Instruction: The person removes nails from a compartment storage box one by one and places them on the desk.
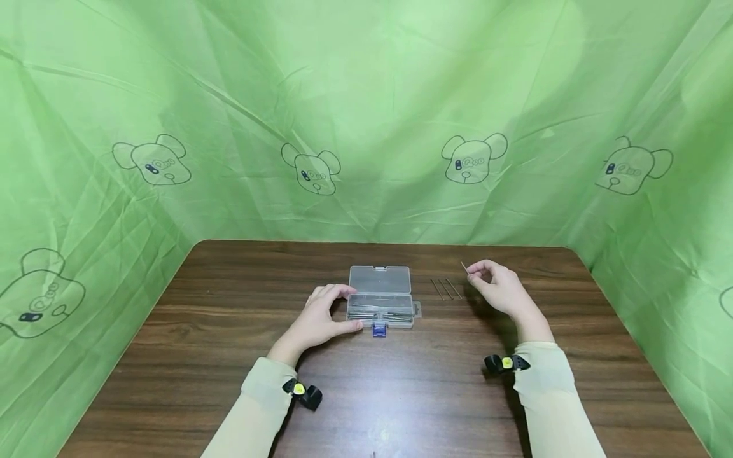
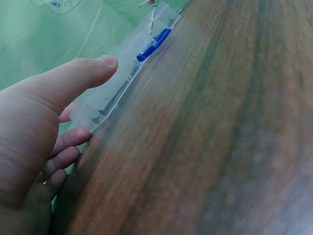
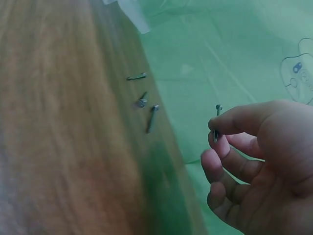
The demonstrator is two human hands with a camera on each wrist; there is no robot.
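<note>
A clear plastic box (image 1: 380, 312) with its lid raised stands mid-table, several thin metal nails or screws inside and a blue latch (image 1: 379, 330) at its front. My left hand (image 1: 316, 323) spans the box's left side, thumb at the front corner and fingers at the back; the left wrist view shows this hand (image 2: 44, 112) beside the box (image 2: 115, 100). Between thumb and fingertip my right hand (image 1: 504, 289) pinches one screw (image 1: 465, 268) above the table. In the right wrist view, the hand (image 3: 264, 152) holds the screw (image 3: 217, 117) upright. Three others (image 1: 446, 289) lie left of it.
The dark wooden table (image 1: 378, 401) has rounded back corners. Green cloth (image 1: 378, 83) with printed bear heads hangs behind it and along both sides. A clear hang tab (image 1: 417, 310) sticks out at the box's right.
</note>
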